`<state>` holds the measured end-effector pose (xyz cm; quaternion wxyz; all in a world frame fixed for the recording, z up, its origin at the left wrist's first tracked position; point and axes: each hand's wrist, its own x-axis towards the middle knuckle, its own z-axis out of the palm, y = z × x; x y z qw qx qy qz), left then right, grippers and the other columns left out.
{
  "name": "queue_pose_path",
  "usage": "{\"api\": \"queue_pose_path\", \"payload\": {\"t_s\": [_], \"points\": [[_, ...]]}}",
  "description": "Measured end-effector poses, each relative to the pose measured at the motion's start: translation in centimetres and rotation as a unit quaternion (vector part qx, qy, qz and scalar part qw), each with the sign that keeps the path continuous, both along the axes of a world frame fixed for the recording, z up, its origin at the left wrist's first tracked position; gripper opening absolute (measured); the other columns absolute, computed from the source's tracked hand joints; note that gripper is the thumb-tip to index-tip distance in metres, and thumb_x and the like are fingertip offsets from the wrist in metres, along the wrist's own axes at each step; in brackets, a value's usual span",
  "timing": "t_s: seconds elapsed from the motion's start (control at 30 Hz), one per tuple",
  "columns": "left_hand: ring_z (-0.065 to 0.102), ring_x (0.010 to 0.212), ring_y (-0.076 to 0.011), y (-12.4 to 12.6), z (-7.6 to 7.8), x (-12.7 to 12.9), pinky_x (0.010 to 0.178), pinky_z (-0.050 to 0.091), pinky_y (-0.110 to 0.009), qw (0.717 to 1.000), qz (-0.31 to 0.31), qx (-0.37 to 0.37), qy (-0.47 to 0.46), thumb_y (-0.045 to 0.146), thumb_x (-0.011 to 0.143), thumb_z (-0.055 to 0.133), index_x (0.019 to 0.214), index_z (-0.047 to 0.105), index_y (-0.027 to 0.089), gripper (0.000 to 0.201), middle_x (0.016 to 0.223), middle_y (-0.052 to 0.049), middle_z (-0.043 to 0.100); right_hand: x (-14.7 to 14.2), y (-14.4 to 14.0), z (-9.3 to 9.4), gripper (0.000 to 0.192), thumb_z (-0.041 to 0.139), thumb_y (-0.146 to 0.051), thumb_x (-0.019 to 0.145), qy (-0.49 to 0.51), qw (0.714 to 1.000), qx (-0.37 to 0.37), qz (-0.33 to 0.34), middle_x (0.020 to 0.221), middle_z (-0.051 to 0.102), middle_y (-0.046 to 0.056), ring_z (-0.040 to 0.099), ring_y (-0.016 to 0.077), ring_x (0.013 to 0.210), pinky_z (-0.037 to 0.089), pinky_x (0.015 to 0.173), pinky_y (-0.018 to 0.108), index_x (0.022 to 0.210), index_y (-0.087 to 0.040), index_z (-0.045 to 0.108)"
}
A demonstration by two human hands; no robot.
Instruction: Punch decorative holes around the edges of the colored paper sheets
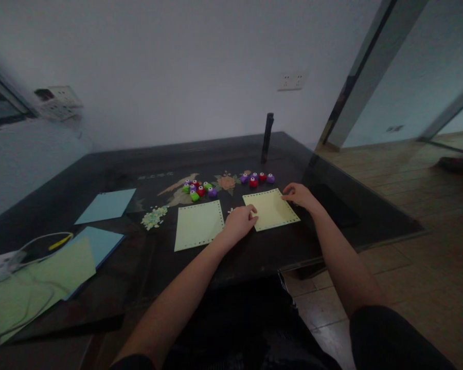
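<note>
Two pale yellow sheets with punched holes along their edges lie on the dark table [100, 169]. My left hand [239, 222] rests with curled fingers on the left edge of the right sheet [272, 208]. My right hand [299, 195] touches that sheet's far right corner. The left sheet [198, 224] lies flat beside my left hand. Behind the sheets sit two groups of small craft punches: a green, red and purple group [198, 189] and a purple and red group [256, 178].
A small pile of paper bits [153, 217] lies left of the sheets. Blue sheets [107, 205] and a green sheet [31, 288] with a white cable [23, 303] lie at the left. A dark upright cylinder [267, 137] stands at the back. The table's right edge drops to a tiled floor.
</note>
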<state>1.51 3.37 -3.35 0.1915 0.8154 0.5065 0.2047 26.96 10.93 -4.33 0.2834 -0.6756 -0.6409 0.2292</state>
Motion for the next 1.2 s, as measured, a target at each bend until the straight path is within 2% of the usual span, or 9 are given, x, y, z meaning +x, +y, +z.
{"api": "queue_pose_path", "payload": {"t_s": [0.17,0.3,0.37,0.47,0.57,0.7,0.83,0.97,1.2], "points": [[0.062,0.075,-0.0163,-0.6,3.0,-1.6,0.066,0.045,-0.025,0.999,-0.013,0.036,-0.011,0.027,0.083,0.052,0.100,0.061,0.022,0.020,0.084,-0.001,0.068,-0.5,-0.2,0.6,0.017,0.068,-0.027,0.065,-0.021,1.000,0.005,-0.002,0.056,0.060,0.000,0.052,0.0120,0.052,0.040,0.054,0.025,0.076,-0.014,0.066],[0.061,0.074,-0.0157,0.4,4.4,-7.0,0.068,0.046,-0.026,0.996,-0.015,0.085,-0.022,0.029,0.085,0.050,0.100,0.061,0.021,0.020,0.084,-0.002,0.068,-2.1,-0.6,2.0,0.015,0.063,-0.027,0.070,-0.009,0.999,0.047,0.018,0.064,0.064,0.003,0.057,0.0146,0.059,0.042,0.058,0.026,0.077,-0.014,0.066],[0.061,0.077,-0.0169,1.3,4.0,-10.9,0.071,0.047,-0.029,0.994,0.022,0.110,0.002,0.026,0.085,0.049,0.096,0.062,0.020,0.019,0.087,-0.004,0.068,-3.4,-1.0,3.2,0.015,0.062,-0.027,0.072,0.005,0.996,0.074,0.049,0.069,0.066,0.005,0.060,0.0159,0.064,0.043,0.061,0.027,0.079,-0.014,0.066],[0.061,0.084,-0.0201,2.3,2.3,-16.4,0.078,0.047,-0.033,0.984,0.088,0.150,0.041,0.024,0.083,0.050,0.094,0.063,0.019,0.018,0.094,-0.007,0.067,-6.4,-1.5,5.0,0.015,0.061,-0.028,0.075,0.011,0.987,0.125,0.099,0.073,0.067,0.005,0.061,0.0167,0.068,0.044,0.065,0.028,0.079,-0.015,0.066],[0.059,0.095,-0.0230,2.6,0.3,-19.8,0.086,0.045,-0.037,0.977,0.112,0.173,0.047,0.021,0.082,0.050,0.100,0.062,0.017,0.022,0.097,-0.009,0.065,-11.1,-2.1,5.7,0.013,0.058,-0.025,0.078,0.007,0.973,0.153,0.172,0.081,0.068,0.006,0.062,0.0169,0.075,0.045,0.071,0.029,0.082,-0.015,0.067],[0.056,0.100,-0.0239,2.2,-1.3,-20.8,0.091,0.043,-0.039,0.981,0.113,0.154,0.046,0.024,0.081,0.052,0.102,0.061,0.018,0.024,0.102,-0.008,0.063,-18.2,-2.5,4.5,0.025,0.062,-0.023,0.078,-0.116,0.938,0.118,0.305,0.100,0.067,0.012,0.061,0.0215,0.091,0.045,0.081,0.032,0.101,-0.012,0.065],[0.055,0.102,-0.0244,2.1,-1.8,-20.5,0.091,0.042,-0.039,0.985,0.092,0.137,0.058,0.032,0.081,0.056,0.110,0.060,0.019,0.032,0.106,-0.009,0.061,-22.6,-2.4,2.5,0.046,0.062,-0.032,0.079,-0.244,0.918,0.101,0.297,0.122,0.057,0.017,0.048,0.0307,0.115,0.040,0.093,0.039,0.118,-0.008,0.057],[0.054,0.102,-0.0263,2.3,-2.2,-20.5,0.091,0.042,-0.040,0.984,0.096,0.113,0.094,0.039,0.076,0.062,0.113,0.060,0.017,0.043,0.107,-0.012,0.059,-23.4,-2.3,1.5,0.053,0.061,-0.038,0.080,-0.287,0.910,0.082,0.289,0.127,0.054,0.015,0.045,0.0319,0.115,0.042,0.090,0.041,0.124,-0.011,0.052],[0.053,0.102,-0.0262,2.4,-2.3,-20.4,0.091,0.042,-0.038,0.983,0.115,0.100,0.104,0.041,0.074,0.065,0.118,0.058,0.015,0.052,0.109,-0.013,0.056,-23.1,-2.4,1.3,0.049,0.059,-0.040,0.081,-0.298,0.905,0.095,0.289,0.123,0.053,0.014,0.044,0.0309,0.114,0.042,0.088,0.039,0.121,-0.012,0.055]]}}
